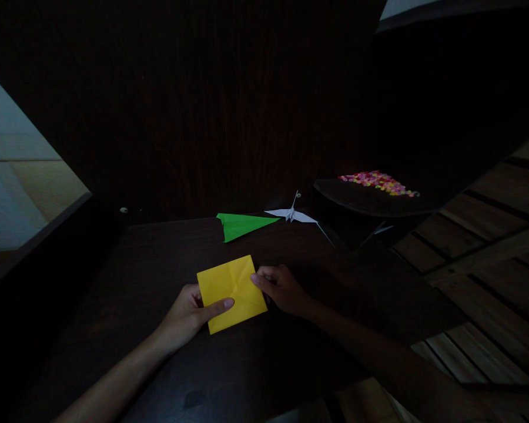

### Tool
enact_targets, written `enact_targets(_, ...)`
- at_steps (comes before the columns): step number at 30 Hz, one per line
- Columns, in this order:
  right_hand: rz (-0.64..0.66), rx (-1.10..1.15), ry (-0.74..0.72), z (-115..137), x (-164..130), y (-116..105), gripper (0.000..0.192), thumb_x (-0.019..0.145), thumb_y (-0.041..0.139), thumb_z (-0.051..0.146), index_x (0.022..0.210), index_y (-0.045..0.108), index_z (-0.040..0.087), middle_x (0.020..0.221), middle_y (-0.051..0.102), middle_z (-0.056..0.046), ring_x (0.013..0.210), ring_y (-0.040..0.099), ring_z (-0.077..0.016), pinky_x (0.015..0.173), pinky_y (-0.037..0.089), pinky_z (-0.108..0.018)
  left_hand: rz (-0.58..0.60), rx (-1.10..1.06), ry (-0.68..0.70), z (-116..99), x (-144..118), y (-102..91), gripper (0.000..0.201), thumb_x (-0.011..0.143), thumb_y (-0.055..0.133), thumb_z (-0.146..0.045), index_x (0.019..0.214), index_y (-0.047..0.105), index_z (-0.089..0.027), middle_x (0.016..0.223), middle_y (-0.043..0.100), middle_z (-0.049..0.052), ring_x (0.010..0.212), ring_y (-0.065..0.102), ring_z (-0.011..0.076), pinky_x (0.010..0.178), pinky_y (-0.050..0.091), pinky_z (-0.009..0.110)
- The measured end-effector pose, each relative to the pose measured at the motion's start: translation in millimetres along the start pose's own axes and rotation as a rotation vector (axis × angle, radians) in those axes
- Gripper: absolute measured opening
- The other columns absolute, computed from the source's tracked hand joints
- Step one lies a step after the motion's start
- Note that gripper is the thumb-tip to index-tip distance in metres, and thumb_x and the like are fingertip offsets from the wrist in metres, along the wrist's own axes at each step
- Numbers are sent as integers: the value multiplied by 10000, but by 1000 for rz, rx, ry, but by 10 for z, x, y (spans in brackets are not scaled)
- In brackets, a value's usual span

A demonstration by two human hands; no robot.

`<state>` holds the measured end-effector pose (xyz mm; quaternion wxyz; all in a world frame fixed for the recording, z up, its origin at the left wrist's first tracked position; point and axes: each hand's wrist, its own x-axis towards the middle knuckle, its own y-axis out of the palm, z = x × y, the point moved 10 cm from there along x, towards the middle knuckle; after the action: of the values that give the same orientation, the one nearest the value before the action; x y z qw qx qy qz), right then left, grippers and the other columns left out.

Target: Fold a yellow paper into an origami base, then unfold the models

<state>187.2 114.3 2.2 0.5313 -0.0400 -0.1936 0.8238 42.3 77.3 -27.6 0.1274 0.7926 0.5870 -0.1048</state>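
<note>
A square of yellow origami paper [229,279] with faint crease lines is held up between both hands over the dark wooden surface. My left hand [191,312] grips its lower left side, the thumb lying flat across the front and the other fingers behind it. At the right edge, my right hand [282,288] pinches the paper between thumb and curled fingers. Beyond the hands lies a folded green paper plane [244,226], its tip pointing right. Touching or close to that tip is a white paper crane [291,215] with spread wings.
Small pink, red and yellow pieces [379,182] are heaped on a dark ledge at the right. A tall dark wooden panel [229,117] rises behind the work surface [158,252]. Wooden slats [480,294] show at the lower right.
</note>
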Motion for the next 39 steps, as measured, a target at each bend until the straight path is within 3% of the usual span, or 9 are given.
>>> enact_targets(8, 13, -27, -21, 34, -3, 4, 386, 902, 485, 397, 581, 409, 197, 539, 370, 51, 514, 361, -99, 501, 258, -246, -2, -28, -15, -29, -8, 10, 372, 705, 761, -498, 848, 779, -156, 866, 778, 89, 807, 717, 262, 710, 549, 314)
enact_targets(15, -8, 89, 4, -36, 31, 13, 356, 904, 488, 407, 623, 427, 198, 593, 371, 48, 564, 363, -109, 533, 273, -247, 24, -14, 6, -6, -8, 8, 332, 722, 760, -455, 868, 786, -158, 872, 778, 87, 831, 714, 267, 737, 547, 324)
enact_targets(30, -49, 36, -18, -17, 25, -27, 361, 908, 479, 423, 630, 425, 199, 592, 391, 39, 566, 367, -114, 530, 280, -250, -5, -5, 75, -84, -3, -3, 334, 709, 777, -438, 901, 775, -164, 899, 778, 83, 829, 718, 269, 771, 555, 354)
enact_targets(39, -6, 101, 13, -83, 36, 16, 390, 907, 478, 444, 615, 379, 205, 603, 343, 49, 568, 332, -112, 546, 276, -255, -9, 6, 96, -122, -33, -6, 302, 714, 775, -424, 892, 780, -181, 881, 780, 67, 775, 721, 261, 744, 557, 342)
